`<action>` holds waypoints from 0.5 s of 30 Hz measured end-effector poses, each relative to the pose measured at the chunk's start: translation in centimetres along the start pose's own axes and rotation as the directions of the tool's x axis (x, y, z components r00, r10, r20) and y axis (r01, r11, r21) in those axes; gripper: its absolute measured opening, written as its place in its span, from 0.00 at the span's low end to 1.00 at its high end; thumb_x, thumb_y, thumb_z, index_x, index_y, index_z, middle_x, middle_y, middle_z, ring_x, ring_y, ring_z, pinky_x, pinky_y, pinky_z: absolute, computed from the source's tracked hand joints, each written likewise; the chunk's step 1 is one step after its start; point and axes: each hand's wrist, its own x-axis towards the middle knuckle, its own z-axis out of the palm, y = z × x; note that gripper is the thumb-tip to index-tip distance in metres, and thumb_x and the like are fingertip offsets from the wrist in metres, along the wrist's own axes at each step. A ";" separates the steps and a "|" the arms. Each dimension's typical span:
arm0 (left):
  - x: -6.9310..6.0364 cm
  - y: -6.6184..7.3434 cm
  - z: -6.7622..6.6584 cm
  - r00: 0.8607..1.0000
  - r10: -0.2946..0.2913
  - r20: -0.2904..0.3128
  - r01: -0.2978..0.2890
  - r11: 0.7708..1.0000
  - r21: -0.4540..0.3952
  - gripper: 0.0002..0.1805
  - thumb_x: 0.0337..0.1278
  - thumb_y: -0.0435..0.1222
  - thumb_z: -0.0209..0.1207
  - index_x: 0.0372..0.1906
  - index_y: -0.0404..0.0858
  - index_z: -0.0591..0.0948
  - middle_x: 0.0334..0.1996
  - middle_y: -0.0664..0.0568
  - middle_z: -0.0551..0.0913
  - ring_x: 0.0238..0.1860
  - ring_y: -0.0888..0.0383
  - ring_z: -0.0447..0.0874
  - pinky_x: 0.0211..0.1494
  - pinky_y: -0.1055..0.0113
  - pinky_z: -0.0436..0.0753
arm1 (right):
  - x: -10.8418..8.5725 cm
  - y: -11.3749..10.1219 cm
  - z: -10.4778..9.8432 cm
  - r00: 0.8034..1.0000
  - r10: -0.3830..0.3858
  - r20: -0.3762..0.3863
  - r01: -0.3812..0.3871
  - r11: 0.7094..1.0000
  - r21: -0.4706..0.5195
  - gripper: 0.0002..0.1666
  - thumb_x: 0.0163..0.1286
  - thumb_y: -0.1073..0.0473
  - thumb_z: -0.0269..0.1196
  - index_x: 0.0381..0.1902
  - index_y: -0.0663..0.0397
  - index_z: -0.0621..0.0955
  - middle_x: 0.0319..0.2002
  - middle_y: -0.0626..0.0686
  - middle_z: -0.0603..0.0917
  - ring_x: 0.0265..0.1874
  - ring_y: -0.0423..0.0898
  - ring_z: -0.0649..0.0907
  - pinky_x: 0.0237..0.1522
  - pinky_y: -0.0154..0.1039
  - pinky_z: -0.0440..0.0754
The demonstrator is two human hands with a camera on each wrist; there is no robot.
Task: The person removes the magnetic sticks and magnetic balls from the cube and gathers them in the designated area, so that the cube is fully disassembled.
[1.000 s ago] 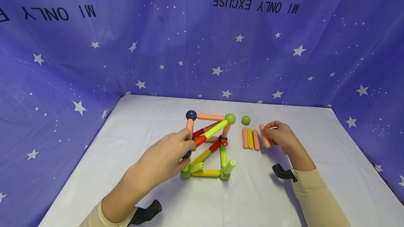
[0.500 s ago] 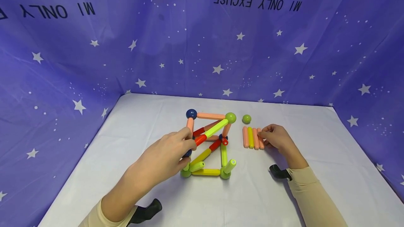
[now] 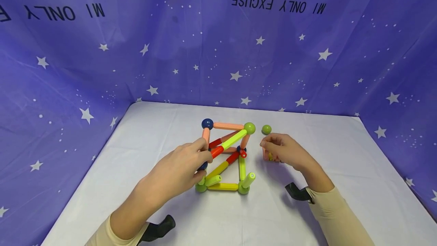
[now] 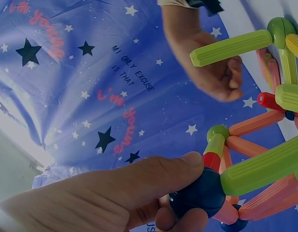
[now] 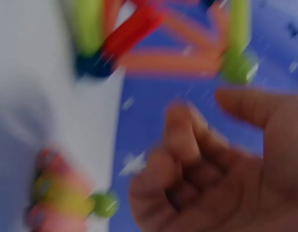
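A frame of magnetic rods and balls [image 3: 233, 139] stands mid-table, in orange, red, yellow and green with dark blue and green balls. My left hand [image 3: 177, 170] pinches a dark blue ball [image 4: 206, 191] at its left side, thumb on one side and fingers on the other. To the frame's right, my right hand [image 3: 288, 153] hovers above a row of loose orange and yellow rods [image 3: 265, 155], hiding most of them. In the right wrist view, blurred, its thumb is apart from loosely bent fingers and nothing sits between them.
A loose green ball [image 3: 266, 129] lies behind the row of rods. White cloth covers the table [image 3: 259, 215]. A purple star-printed curtain [image 3: 218, 48] surrounds the back and sides. Black pieces [image 3: 297, 192] stick out at both cuffs.
My right hand set an orange rod against the row, let it go, and moved left over the rods. The left hand and the frame have stayed put.
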 end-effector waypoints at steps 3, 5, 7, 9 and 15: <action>0.0 0.0 0.0 1.000 0.001 -0.006 -0.001 1.000 0.003 0.14 0.43 0.31 0.74 0.37 0.46 0.85 0.38 0.57 0.75 0.30 0.62 0.74 0.35 0.70 0.78 | -1.4 -2.3 1.3 0.983 -0.130 0.128 0.134 0.991 -0.028 0.13 0.73 0.48 0.58 0.43 0.50 0.81 0.29 0.57 0.79 0.24 0.49 0.75 0.24 0.40 0.74; 0.0 0.0 0.1 1.000 0.003 -0.010 -0.003 1.000 0.005 0.14 0.43 0.31 0.74 0.37 0.46 0.85 0.38 0.57 0.75 0.30 0.62 0.74 0.35 0.70 0.78 | -2.3 -3.5 2.1 0.966 -0.192 0.174 0.207 0.975 -0.076 0.11 0.73 0.46 0.57 0.42 0.43 0.81 0.30 0.51 0.79 0.26 0.47 0.76 0.27 0.39 0.75; 0.0 -0.1 0.1 1.000 0.008 -0.016 -0.008 1.000 0.008 0.14 0.43 0.31 0.74 0.37 0.45 0.85 0.38 0.56 0.75 0.30 0.62 0.75 0.36 0.69 0.78 | -3.0 -4.3 2.9 0.952 -0.230 0.202 0.255 0.961 -0.109 0.10 0.72 0.44 0.58 0.42 0.39 0.81 0.30 0.47 0.80 0.28 0.46 0.77 0.29 0.38 0.76; 0.0 -0.1 0.1 1.000 0.012 -0.021 -0.012 1.000 0.008 0.14 0.42 0.31 0.74 0.37 0.45 0.85 0.38 0.56 0.75 0.31 0.62 0.75 0.36 0.69 0.79 | -3.6 -4.8 3.5 0.942 -0.251 0.222 0.283 0.950 -0.129 0.10 0.70 0.43 0.60 0.43 0.38 0.81 0.31 0.45 0.80 0.30 0.46 0.78 0.30 0.38 0.77; -0.1 -0.1 0.1 1.000 0.013 -0.024 -0.012 1.000 0.006 0.14 0.42 0.30 0.73 0.36 0.45 0.85 0.38 0.56 0.75 0.30 0.62 0.75 0.36 0.67 0.78 | -4.7 -5.1 4.2 0.932 -0.287 0.222 0.339 0.907 -0.251 0.09 0.64 0.46 0.68 0.40 0.35 0.81 0.30 0.41 0.79 0.28 0.42 0.77 0.29 0.36 0.76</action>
